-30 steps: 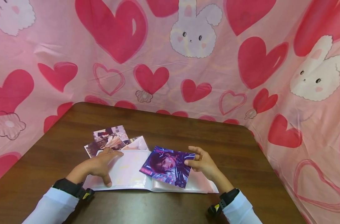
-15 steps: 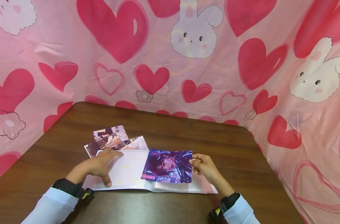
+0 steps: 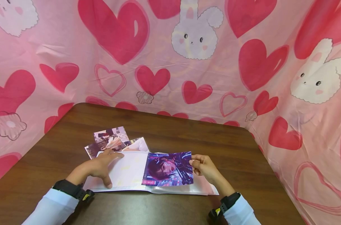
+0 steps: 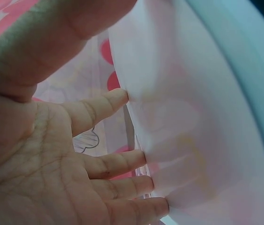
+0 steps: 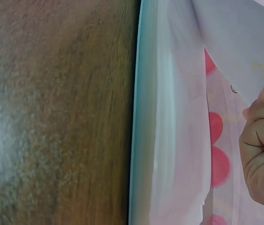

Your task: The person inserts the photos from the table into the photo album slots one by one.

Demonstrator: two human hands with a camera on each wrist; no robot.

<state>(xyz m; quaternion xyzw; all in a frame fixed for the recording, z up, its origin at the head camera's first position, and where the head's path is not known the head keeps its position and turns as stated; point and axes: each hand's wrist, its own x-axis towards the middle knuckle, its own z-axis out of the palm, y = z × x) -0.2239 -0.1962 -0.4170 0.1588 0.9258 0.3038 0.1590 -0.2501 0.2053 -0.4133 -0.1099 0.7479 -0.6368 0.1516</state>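
Note:
A photo album (image 3: 128,172) lies spread on the table, its white left page bare and clear sleeves (image 5: 183,140) on the right side. My left hand (image 3: 100,167) rests on the left page; its spread, straight fingers (image 4: 117,164) touch the page in the left wrist view. Between thumb and fingers my right hand (image 3: 205,167) pinches the right edge of a purple-blue picture print (image 3: 167,168). This print is held over the right page, its left edge near the album's fold. In the right wrist view its pale back (image 5: 244,51) is tilted up from the sleeves.
Several loose picture prints (image 3: 110,139) overlap behind the album's left page, partly covered by it. The brown wooden table (image 3: 187,131) reaches back to a pink cloth (image 3: 165,37) with hearts and rabbits, which also hangs along both sides.
The print in my right hand has turned from slanted to nearly level with the album, its left edge staying near the fold. My left hand has stayed in place.

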